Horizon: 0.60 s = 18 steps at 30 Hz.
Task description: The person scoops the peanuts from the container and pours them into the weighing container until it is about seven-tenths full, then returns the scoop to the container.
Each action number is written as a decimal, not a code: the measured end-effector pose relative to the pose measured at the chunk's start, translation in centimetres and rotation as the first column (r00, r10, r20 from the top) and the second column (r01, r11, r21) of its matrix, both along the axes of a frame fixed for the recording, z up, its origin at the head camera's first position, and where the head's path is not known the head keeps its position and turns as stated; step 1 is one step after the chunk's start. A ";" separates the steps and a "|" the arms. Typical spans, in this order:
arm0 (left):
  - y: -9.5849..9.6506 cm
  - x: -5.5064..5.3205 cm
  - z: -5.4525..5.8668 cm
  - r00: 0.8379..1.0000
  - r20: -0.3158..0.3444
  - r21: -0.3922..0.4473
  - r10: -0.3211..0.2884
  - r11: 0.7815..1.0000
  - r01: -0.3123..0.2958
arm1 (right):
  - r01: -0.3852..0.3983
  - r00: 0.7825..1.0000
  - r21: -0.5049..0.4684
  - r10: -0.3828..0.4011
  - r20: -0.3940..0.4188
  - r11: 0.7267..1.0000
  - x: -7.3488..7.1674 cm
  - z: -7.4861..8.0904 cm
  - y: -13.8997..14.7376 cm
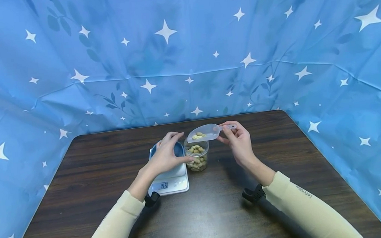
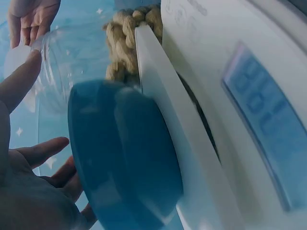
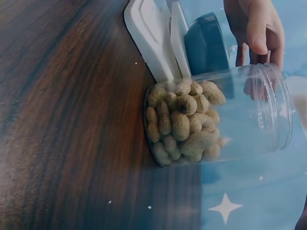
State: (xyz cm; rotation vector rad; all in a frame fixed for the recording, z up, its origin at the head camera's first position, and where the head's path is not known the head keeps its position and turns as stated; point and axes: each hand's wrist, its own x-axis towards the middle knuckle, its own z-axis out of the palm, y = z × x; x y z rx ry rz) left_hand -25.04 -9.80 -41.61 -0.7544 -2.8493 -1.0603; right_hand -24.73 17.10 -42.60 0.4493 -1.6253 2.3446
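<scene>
My right hand (image 1: 240,145) pinches the handle of a clear plastic scoop (image 1: 211,131), which hangs over the mouth of a clear jar. A few peanuts (image 1: 198,135) lie in the scoop. The jar (image 3: 240,115) stands upright, its lower part filled with unshelled peanuts (image 3: 184,122). My left hand (image 1: 166,155) spreads over a blue bowl (image 2: 120,153), fingers extended, with the thumb (image 2: 21,81) right at the jar's rim. That bowl sits on a white kitchen scale (image 1: 175,186) whose display (image 1: 163,185) reads 14.6. The hand hides much of the bowl's inside.
The jar stands close against the right side of the scale. Beneath everything is a dark wood-grain table (image 1: 98,177). A blue cloth with white stars (image 1: 186,60) hangs behind the table's far edge and along both sides.
</scene>
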 end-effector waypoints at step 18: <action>-5.3 1.3 -0.5 0.987 0.119 -0.015 0.109 0.994 -0.108 | -0.042 0.998 0.112 0.037 0.044 0.993 -1.2 1.1 -2.8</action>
